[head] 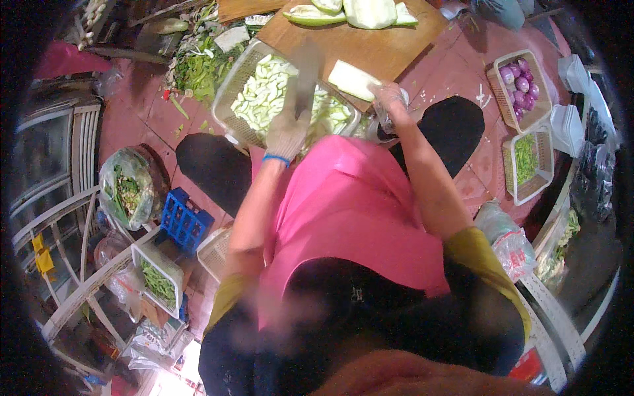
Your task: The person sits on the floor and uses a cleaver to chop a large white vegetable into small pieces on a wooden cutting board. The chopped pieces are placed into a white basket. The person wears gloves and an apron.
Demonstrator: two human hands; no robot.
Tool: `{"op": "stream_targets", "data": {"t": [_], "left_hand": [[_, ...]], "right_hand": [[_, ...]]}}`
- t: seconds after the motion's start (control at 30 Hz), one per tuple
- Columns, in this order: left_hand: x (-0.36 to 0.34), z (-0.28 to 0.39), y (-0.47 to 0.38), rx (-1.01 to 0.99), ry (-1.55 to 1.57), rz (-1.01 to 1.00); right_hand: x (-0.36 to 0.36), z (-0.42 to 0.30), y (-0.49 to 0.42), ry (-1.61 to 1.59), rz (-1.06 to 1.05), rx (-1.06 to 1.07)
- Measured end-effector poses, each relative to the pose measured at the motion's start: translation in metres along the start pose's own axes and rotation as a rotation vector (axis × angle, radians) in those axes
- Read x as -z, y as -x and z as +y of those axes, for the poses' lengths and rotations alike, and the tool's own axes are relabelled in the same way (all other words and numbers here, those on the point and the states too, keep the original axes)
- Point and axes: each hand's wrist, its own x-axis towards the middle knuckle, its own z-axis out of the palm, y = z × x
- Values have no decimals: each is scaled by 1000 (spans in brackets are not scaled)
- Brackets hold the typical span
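My left hand (pixel 287 132), in a knit glove with a blue band at the wrist, grips a knife (pixel 303 84) whose broad blade is motion-blurred. The blade is over a pale plastic basket (pixel 221 89) of chopped pale-green vegetable pieces (pixel 267 89). In a clear plastic glove, my right hand (pixel 391 101) holds one end of a pale, flat-cut gourd piece (pixel 352 80). That piece lies at the near edge of a wooden cutting board (pixel 381 54). Larger halved gourd pieces (pixel 369 12) rest at the board's far side.
Vegetable trimmings (pixel 200 69) are heaped left of the basket. At right stand baskets of purple onions (pixel 520 84) and chopped green vegetables (pixel 525 158). On the left are a bag of greens (pixel 128 190), a blue crate (pixel 184 220) and a basket of green beans (pixel 157 282).
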Motion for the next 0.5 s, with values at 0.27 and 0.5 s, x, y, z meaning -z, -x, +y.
{"op": "stream_targets", "data": {"t": [0.27,0.5], "left_hand": [[-4,46,-26,-127,-315,-120],[-21,31,-46,-110,-317,-217]], "right_hand": [[3,-7,6,67,58,58],[3,-13,10,87,52,20]]}}
